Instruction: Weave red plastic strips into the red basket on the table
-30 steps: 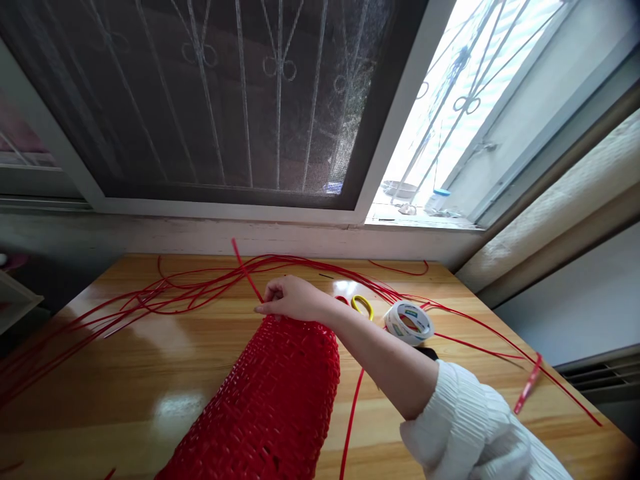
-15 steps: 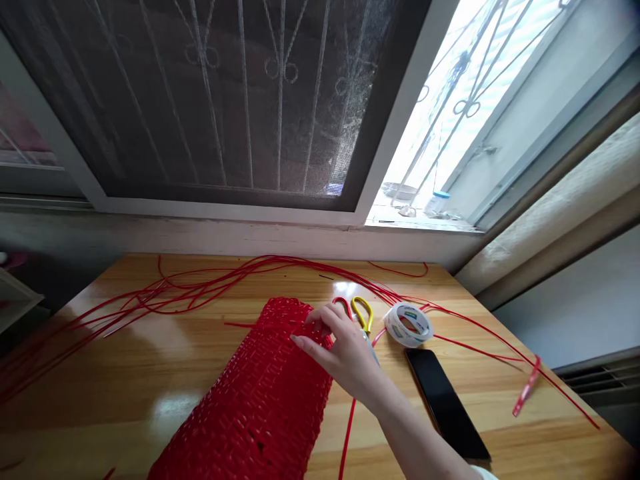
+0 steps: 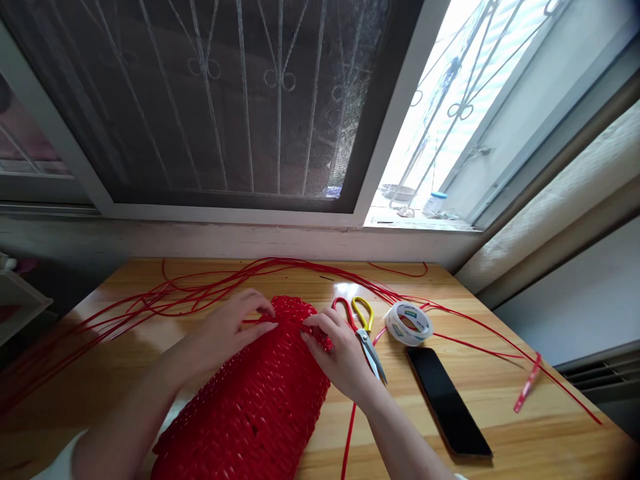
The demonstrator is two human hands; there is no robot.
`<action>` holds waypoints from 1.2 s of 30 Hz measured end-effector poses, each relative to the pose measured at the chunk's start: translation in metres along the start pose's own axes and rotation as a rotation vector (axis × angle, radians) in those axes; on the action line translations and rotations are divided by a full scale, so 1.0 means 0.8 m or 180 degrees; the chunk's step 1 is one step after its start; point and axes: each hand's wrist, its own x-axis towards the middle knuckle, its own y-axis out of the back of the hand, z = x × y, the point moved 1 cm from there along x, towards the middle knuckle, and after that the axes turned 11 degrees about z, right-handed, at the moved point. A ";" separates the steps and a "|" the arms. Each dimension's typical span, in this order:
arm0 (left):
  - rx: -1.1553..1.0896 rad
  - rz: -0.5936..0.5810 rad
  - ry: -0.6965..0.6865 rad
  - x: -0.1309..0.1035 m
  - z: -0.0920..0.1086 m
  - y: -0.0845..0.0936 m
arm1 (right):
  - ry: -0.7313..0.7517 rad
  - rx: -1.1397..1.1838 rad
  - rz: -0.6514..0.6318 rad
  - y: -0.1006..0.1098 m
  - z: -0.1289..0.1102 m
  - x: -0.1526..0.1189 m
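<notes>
A red woven basket (image 3: 260, 393), made of glossy plastic strands, lies on its side with its narrow far part under my hands. On its left flank, my left hand (image 3: 227, 330) has thumb and fingers apart, the tips at the weave. Between them shows a short red strand end (image 3: 251, 321). My right hand (image 3: 343, 357) pinches at the weave on the upper right of the basket, thumb and index finger close together. Exactly which strand lies between those fingertips is hidden. A loose red strand (image 3: 349, 440) hangs below my right wrist.
Scissors (image 3: 367, 337) with red and yellow handles lie right of my right hand. Beyond them are a tape roll (image 3: 409, 323) and a black phone (image 3: 449, 400). Long red strands (image 3: 280, 262) stretch across the back of the wooden table (image 3: 510, 393), below a window.
My left hand has come into view from the lower left and reached the basket's left side. My right hand stays on the basket, shifted slightly, and more of the scissors shows.
</notes>
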 end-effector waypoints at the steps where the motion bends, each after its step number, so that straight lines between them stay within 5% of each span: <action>1: 0.0006 -0.0247 -0.0037 0.008 0.001 -0.006 | 0.0100 -0.0049 0.0064 0.000 0.002 -0.001; 4: 0.0001 -0.0565 0.0104 0.024 0.005 -0.027 | 0.0395 -0.0223 0.0351 0.005 0.011 -0.001; 7: -0.0062 -0.0485 0.0551 0.021 0.012 -0.048 | 0.0509 -0.0047 0.0305 0.012 0.027 0.006; 11: -0.0075 -0.0244 0.0956 0.001 0.026 -0.065 | 0.0211 0.0643 -0.0144 0.018 0.050 0.015; 16: -0.0218 -0.0282 0.0985 -0.004 0.031 -0.065 | -0.0102 0.1169 -0.0122 0.017 0.057 0.010; 19: 0.0034 -0.0074 0.0467 0.000 0.020 -0.062 | -0.0047 0.1050 -0.0020 0.014 0.054 0.005; 25: 0.0762 0.0974 -0.1852 -0.003 -0.007 -0.054 | 0.0242 0.0741 -0.0085 0.011 0.051 0.004; 29: 0.0724 0.1285 -0.2475 -0.015 -0.032 -0.053 | 0.0377 0.0752 -0.0143 0.010 0.048 0.005; 32: 0.0691 0.1237 -0.2212 -0.025 -0.047 -0.054 | 0.0348 0.0775 -0.0203 0.010 0.045 0.006; 36: 0.0957 0.0510 -0.0907 -0.028 -0.059 -0.043 | -0.0005 0.0653 -0.0369 0.012 0.053 0.004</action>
